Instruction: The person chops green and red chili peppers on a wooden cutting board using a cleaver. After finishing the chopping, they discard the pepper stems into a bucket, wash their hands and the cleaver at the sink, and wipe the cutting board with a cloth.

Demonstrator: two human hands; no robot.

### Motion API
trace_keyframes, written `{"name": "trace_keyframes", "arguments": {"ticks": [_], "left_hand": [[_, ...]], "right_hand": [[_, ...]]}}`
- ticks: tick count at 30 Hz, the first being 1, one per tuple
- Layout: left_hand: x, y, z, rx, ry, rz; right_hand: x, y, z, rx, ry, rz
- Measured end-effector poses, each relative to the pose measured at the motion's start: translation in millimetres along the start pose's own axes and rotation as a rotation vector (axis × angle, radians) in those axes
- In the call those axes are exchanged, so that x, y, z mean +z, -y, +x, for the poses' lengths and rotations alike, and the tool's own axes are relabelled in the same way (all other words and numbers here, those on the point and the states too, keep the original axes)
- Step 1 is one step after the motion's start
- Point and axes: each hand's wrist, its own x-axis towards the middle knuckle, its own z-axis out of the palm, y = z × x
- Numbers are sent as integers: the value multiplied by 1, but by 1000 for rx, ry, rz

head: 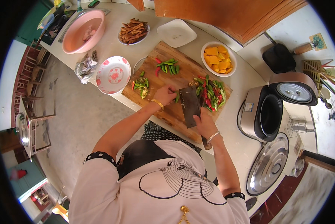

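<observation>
On a wooden cutting board (153, 75) my right hand (205, 123) grips a cleaver (190, 107), its broad dark blade over the board. My left hand (166, 96), wearing a gold bangle, holds a green chili pepper (177, 97) just left of the blade. Cut red and green peppers (213, 93) lie heaped at the board's right. Whole green and red chilies (169, 67) lie near its upper middle, and pepper scraps (141, 85) at its left end.
Around the board stand a patterned bowl (113, 75), a bowl of orange chunks (217, 59), a white plate (176, 33), a bowl of brown strips (133, 31) and a pink basin (83, 31). An opened rice cooker (261, 112) and large metal lid (268, 164) stand at right.
</observation>
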Motion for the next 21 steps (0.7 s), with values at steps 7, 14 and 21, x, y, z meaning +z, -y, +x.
{"name": "trace_keyframes", "arguments": {"ticks": [7, 14, 21], "left_hand": [[-3, 7, 4, -2, 61, 37], [-2, 11, 11, 24, 88, 101], [1, 18, 16, 87, 42, 196]], "right_hand": [[-1, 14, -2, -37, 33, -13], [-2, 23, 4, 6, 98, -91], [-6, 51, 16, 109, 175, -187]]}}
